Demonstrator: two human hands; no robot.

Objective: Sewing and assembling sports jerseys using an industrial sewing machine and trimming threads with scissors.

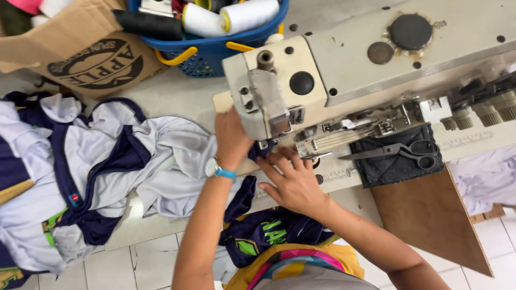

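Nearest, the right hand (293, 182) lies flat, fingers spread, pressing navy cloth (269, 228) to the bench (177, 94) beside the sewing machine (322, 80). Further on, the left hand (232, 137) reaches behind the machine head, seemingly pinching the cloth, though its fingers are hidden. Scissors (400, 151) lie right; a blue basket (215, 48) sits beyond.

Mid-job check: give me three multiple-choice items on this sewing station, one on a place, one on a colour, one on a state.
1. Where do the scissors lie?
A. on the dark pad right of the needle
B. in the basket
C. on the floor

2. What colour is the basket of thread cones?
A. red
B. blue
C. green

3. How is the right hand held?
A. clenched around the scissors
B. raised in the air
C. flat, fingers spread on navy fabric

Answers: 1 A, they rest on the pad; 2 B, its wall is blue; 3 C, palm down by the presser foot.
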